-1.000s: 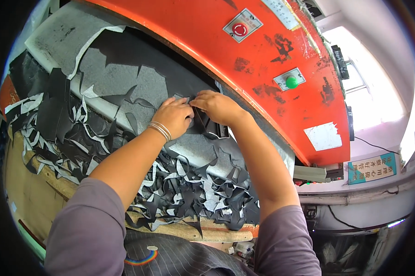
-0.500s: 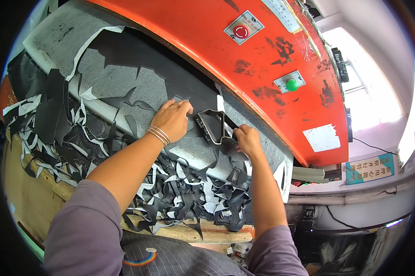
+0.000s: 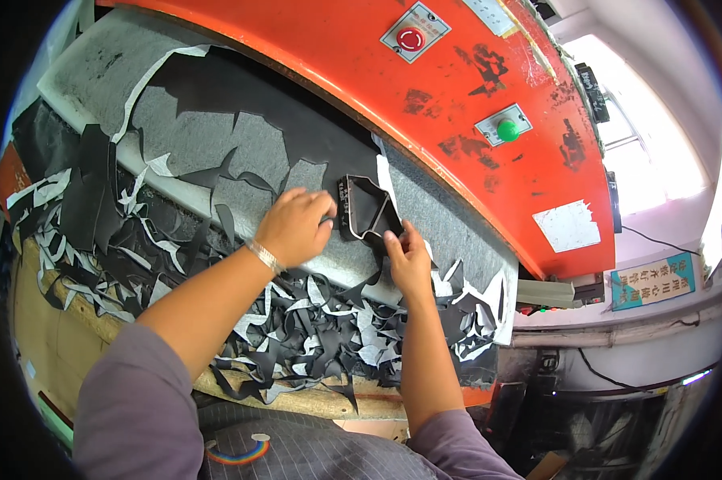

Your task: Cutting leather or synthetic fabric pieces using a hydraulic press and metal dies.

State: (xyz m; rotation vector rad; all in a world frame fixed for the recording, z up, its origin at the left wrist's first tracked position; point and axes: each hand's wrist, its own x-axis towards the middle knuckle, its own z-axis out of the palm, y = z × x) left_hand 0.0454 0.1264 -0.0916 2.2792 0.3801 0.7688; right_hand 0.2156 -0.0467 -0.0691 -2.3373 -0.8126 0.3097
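A metal cutting die (image 3: 345,210), a dark open frame with a crossbar, stands on the black sheet material (image 3: 257,92). My right hand (image 3: 410,260) grips its near right corner between thumb and fingers. Just left of the die, my left hand (image 3: 295,228) is closed, fingertips curled together; a small dark bit shows at them, too little to name. Under the sheet lies a grey cutting pad (image 3: 253,148), which shows through ragged cut-outs along the sheet's near edge.
Black and white scraps (image 3: 321,336) pile along the pad's near side, above a wooden rail (image 3: 313,400). Beyond the pad rises an orange machine beam (image 3: 449,96) with a red button (image 3: 410,39) and a green button (image 3: 507,130).
My left hand has drawn back from the sheet toward me, uncovering a cut-out beside the die, and its fingers have curled in. The right hand has shifted slightly left, still at the die.
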